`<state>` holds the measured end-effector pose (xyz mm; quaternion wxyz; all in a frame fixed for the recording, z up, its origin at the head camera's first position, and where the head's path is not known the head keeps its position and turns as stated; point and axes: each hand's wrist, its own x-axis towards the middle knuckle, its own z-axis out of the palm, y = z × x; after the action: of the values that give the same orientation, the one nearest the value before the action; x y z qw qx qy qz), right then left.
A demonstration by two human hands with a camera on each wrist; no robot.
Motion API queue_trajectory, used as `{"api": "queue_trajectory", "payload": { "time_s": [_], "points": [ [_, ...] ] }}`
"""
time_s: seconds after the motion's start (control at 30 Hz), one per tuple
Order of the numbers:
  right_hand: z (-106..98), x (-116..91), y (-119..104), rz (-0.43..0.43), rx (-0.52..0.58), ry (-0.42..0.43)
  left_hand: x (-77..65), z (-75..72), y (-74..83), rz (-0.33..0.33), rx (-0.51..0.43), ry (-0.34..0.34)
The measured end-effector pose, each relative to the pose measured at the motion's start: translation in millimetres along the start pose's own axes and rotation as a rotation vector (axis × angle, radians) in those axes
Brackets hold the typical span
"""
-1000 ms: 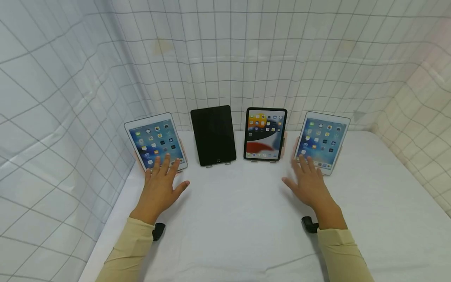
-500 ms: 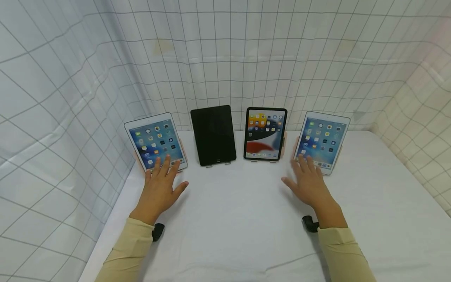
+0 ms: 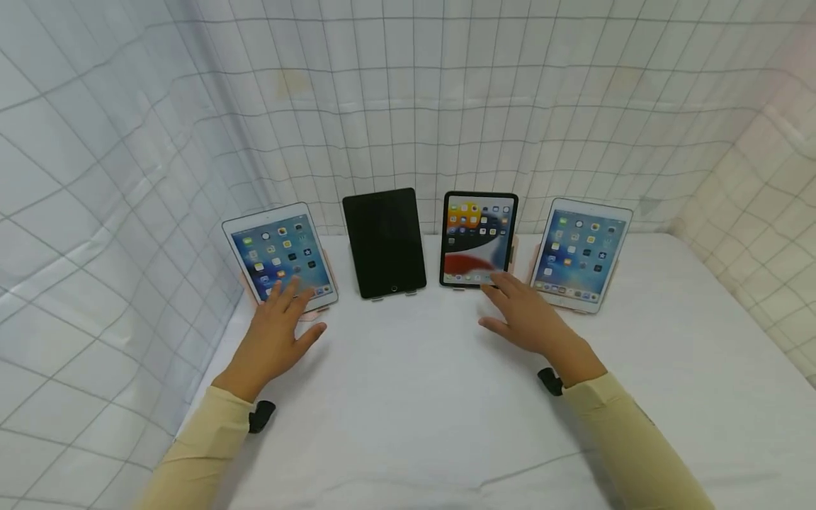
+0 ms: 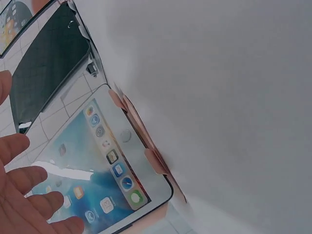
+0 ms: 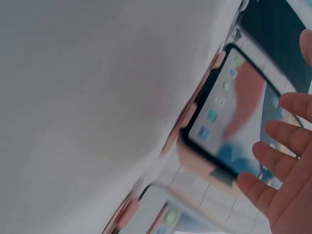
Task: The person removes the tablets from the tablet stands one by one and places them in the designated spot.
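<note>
Tablets on stands line the back of the white table. My left hand, fingers spread, is over the lower part of the white tablet at the left, whose screen shows app icons. That same white tablet fills much of the left wrist view, just beyond the fingertips. My right hand reaches toward the lower edge of the black-framed tablet with a lit screen, its fingers extended and holding nothing. In the right wrist view the black-framed tablet lies right behind the fingers.
A black tablet with a dark screen stands left of centre. Another white tablet leans on a pink stand at the right. A grid-patterned white curtain encloses the back and sides. Dark wrist devices show below the hands.
My right hand has moved left from the right-hand white tablet to the black-framed one. My left hand has drawn slightly left and stays over the left tablet. No tablet has changed place.
</note>
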<state>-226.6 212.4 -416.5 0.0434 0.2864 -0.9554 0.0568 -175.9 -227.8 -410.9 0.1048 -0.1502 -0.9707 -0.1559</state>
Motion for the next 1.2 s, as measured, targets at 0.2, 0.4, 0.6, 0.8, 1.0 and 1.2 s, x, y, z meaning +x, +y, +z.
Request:
{"api": "queue_trajectory", "payload": {
  "time_s": [0.2,0.4,0.6,0.8,1.0,1.2],
  "points": [
    [2.5,33.0,-17.8,-0.173,0.023,0.063,-3.7,-6.5,-14.9,0.035,-0.130,0.126],
    [-2.3,67.5,-48.4,-0.255,0.070,0.058,-8.1,-17.0,-26.7,0.006,-0.201,0.247],
    [-3.4,102.8,-73.3,-0.360,0.045,0.088,-10.0,-26.2,-39.7,-0.052,-0.221,0.305],
    [-0.8,136.4,-93.2,-0.319,0.294,0.106,-3.7,-25.7,-61.9,-0.139,-0.294,0.430],
    [3.3,164.6,-111.0,-0.230,0.590,0.179,6.5,-22.2,-72.2,-0.308,-0.443,0.461],
    [11.3,189.7,-130.7,-0.157,0.701,0.195,8.4,-27.9,-71.1,-0.477,-0.583,0.476]
  ]
}}
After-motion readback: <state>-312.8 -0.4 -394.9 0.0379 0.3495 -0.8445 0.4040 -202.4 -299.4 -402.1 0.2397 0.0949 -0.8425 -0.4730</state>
